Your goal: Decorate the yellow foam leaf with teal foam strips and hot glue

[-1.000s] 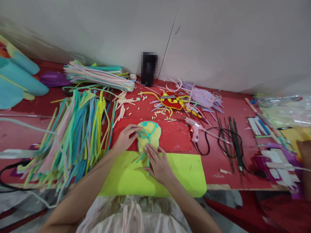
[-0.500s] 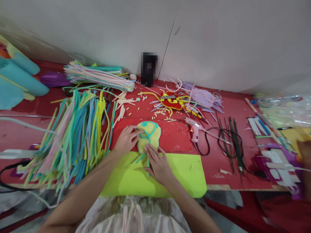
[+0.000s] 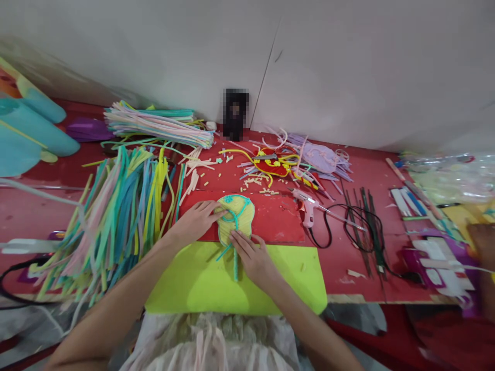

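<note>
- Pad (image 3: 244, 220), head view, the only one you have: lies flat in front of you, mostly over the red board (image 3: 278, 221), bottom end at the top edge of the green mat (image 3: 288, 281).
- Done, as far as it shows: teal edging (image 3: 253, 210) around the visible rim; small teal knot (image 3: 229, 199) at the top; teal cord (image 3: 236, 224) from upper right down the middle, loop (image 3: 232, 213) laid out on the left half.
- Remaining, my read: loop looks like the bit in hand; can't tell if it's fixed. Thick tail (image 3: 235, 269) and thin tail (image 3: 222, 254) stick out past the bottom onto the mat, so ends look unfinished.
- Your left hand (image 3: 198, 217): fingers close together, tips at the loop on the pad's left side. Thumb grip too small to read; can't tell if you're pinching.
- Your right hand (image 3: 255, 256): fairly wide, fingers stretched out, tips resting on the pad's lower part.
- Glue gun (image 3: 309, 210): lies right of the pad, well apart from both hands.
- Stems (image 3: 127, 201): big pile on your left.
- Scraps (image 3: 255, 181): scattered beyond the pad. Beyond those, lilac piece (image 3: 319, 156) and red piece (image 3: 270, 167) with yellow trim lie among loose stems; can't tell if either is complete.
</note>
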A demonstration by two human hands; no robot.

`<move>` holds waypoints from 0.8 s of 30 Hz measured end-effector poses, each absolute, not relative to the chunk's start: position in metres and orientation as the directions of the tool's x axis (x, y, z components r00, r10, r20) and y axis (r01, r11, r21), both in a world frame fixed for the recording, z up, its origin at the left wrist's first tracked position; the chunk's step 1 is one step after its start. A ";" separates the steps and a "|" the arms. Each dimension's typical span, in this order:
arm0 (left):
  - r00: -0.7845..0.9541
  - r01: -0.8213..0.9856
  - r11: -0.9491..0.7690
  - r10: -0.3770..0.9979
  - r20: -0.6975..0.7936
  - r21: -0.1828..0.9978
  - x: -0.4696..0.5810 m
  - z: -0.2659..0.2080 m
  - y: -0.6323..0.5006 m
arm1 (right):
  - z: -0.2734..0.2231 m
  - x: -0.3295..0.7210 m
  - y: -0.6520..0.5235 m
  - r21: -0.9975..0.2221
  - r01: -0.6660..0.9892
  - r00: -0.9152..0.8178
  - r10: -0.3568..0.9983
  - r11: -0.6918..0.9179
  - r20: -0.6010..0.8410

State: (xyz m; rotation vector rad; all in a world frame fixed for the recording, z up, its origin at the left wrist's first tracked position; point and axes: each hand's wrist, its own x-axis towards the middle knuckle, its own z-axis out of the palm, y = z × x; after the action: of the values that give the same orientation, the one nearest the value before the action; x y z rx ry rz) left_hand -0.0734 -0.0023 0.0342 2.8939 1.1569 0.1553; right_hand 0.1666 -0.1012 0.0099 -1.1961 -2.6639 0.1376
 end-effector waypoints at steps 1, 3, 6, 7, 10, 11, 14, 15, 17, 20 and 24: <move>0.737 0.671 -0.741 0.671 0.077 0.028 -0.073 0.038 -0.001 | 0.010 0.167 -0.100 -0.168 0.723 -0.650 0.742 0.670 0.164; 0.775 0.631 -0.776 0.629 0.057 -0.021 -0.071 0.044 0.004 | 0.010 0.168 -0.099 -0.159 0.720 -0.654 0.737 0.676 0.171; 0.827 0.563 -0.825 0.561 0.043 -0.057 -0.068 0.047 0.012 | 0.010 0.169 -0.099 -0.133 0.718 -0.660 0.729 0.684 0.184; 0.841 0.540 -0.840 0.538 0.049 -0.055 -0.068 0.046 0.013 | 0.009 0.169 -0.099 -0.120 0.720 -0.659 0.727 0.684 0.191; 0.866 0.499 -0.865 0.495 0.069 -0.050 -0.069 0.041 0.017 | 0.007 0.167 -0.101 -0.090 0.728 -0.651 0.727 0.679 0.217; 0.866 0.498 -0.865 0.494 0.074 -0.059 -0.071 0.040 0.018 | 0.006 0.167 -0.102 -0.087 0.731 -0.647 0.728 0.677 0.227; 0.855 0.518 -0.851 0.511 0.089 -0.087 -0.074 0.036 0.018 | 0.000 0.165 -0.103 -0.096 0.741 -0.627 0.736 0.665 0.255; 0.852 0.522 -0.849 0.514 0.096 -0.087 -0.074 0.036 0.019 | -0.001 0.165 -0.103 -0.101 0.747 -0.616 0.741 0.657 0.267; 0.845 0.529 -0.846 0.520 0.122 -0.063 -0.074 0.036 0.020 | -0.005 0.164 -0.103 -0.110 0.758 -0.595 0.750 0.644 0.290; 0.824 0.550 -0.835 0.542 0.164 -0.005 -0.073 0.037 0.021 | -0.008 0.162 -0.104 -0.129 0.760 -0.575 0.752 0.637 0.321; 0.794 0.576 -0.815 0.577 0.192 0.064 -0.072 0.037 0.023 | -0.007 0.158 -0.104 -0.159 0.766 -0.542 0.759 0.623 0.361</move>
State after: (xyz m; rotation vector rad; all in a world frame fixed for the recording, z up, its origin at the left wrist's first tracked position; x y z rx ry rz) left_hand -0.0718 0.0226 0.0367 2.9729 0.9558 0.3189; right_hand 0.1576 -0.1042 -0.0074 -1.2132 -2.4525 -0.0254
